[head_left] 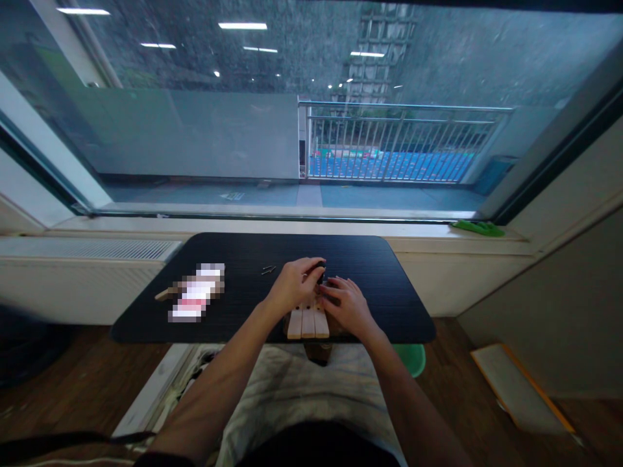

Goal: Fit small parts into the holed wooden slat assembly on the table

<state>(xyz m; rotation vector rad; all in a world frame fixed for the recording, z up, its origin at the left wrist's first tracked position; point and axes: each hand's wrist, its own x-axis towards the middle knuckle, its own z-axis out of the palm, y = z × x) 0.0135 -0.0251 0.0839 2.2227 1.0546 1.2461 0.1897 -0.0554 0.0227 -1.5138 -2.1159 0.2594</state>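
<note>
My left hand (296, 283) pinches a small dark object (320, 264) between thumb and fingertips; its kind is hard to make out. Just beneath it lies a piece made of several pale wooden strips (307, 323) with dark dots, side by side on a brown base. My right hand (348, 303) curls in from the right, its fingers bent around the far end of the strips, close to the dark object. The fingers partly hide that end. Left of my hands, a few thin metal pins or screws (268, 269) lie loose on the black table (243, 311).
A blurred-out white and red item (197, 295) and a wooden stick (166, 294) lie at the table's left. Beyond the table are a sill, a window and a radiator (87, 250). A green basin (411, 360) stands below, to the right. Green cloth-like things (479, 227) rest on the sill.
</note>
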